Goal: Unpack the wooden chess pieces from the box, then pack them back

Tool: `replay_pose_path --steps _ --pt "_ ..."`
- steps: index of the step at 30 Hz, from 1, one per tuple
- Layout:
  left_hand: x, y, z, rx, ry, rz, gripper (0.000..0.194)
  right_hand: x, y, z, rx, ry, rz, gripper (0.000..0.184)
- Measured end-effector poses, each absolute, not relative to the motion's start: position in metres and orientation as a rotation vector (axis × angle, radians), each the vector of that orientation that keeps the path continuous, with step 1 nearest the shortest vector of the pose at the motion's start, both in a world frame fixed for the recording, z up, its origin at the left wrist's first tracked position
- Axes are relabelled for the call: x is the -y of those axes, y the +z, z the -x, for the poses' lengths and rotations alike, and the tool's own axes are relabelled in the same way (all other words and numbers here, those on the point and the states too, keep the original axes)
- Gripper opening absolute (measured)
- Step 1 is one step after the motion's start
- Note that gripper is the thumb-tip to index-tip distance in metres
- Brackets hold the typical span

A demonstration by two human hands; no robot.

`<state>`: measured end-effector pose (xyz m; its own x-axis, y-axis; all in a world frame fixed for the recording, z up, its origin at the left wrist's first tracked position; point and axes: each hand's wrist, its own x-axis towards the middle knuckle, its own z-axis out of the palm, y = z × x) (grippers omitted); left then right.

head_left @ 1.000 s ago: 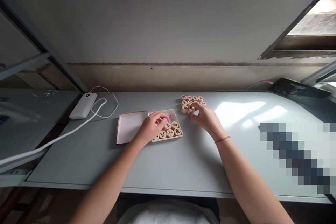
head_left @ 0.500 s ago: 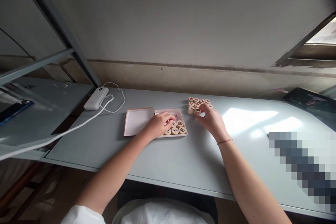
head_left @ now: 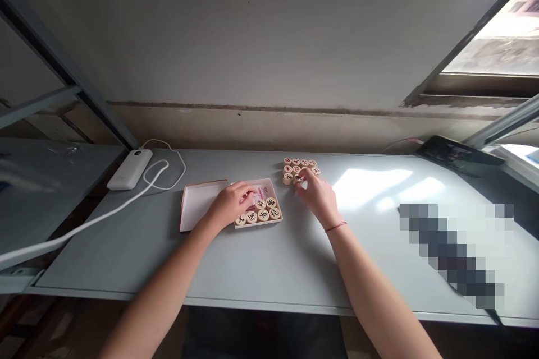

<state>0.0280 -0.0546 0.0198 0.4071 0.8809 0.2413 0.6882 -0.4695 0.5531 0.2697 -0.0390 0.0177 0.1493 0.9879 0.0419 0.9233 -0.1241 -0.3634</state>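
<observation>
My right hand (head_left: 315, 193) sits at the near edge of a tight group of round wooden Chinese chess pieces (head_left: 300, 167) with red and black characters, its fingertips pinching one piece (head_left: 298, 178). My left hand (head_left: 229, 206) reaches over a shallow cardboard box tray (head_left: 259, 225), with its fingers curled above the pink-and-white inside. Several more chess pieces (head_left: 263, 215) lie in the tray, and my hand hides its left part. I cannot tell whether those fingers hold anything. A white-lined box lid (head_left: 197, 205) lies open against the tray's left side.
A white power bank (head_left: 129, 169) with a white cable (head_left: 84, 224) lies at the left of the grey table (head_left: 295, 269). A dark tablet (head_left: 458, 155) rests at the far right, and a blurred patch (head_left: 455, 252) covers part of the table's right side.
The whole view has shifted as my head moved. My right hand stays at the group of pieces, and my left hand stays over the tray.
</observation>
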Motion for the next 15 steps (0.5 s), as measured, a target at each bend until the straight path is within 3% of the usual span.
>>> replay_pose_path --steps 8,11,15 --pt "0.053 0.017 -0.032 -1.305 0.669 -2.344 0.028 0.043 0.026 -0.270 1.849 0.230 1.955 0.032" --pt "0.052 0.018 -0.038 -1.298 0.610 -2.400 0.029 0.049 0.031 -0.259 2.010 0.444 1.708 0.027" --pt "0.054 0.024 -0.044 -1.356 0.411 -2.486 0.031 0.058 0.029 -0.241 2.241 0.680 1.593 0.036"
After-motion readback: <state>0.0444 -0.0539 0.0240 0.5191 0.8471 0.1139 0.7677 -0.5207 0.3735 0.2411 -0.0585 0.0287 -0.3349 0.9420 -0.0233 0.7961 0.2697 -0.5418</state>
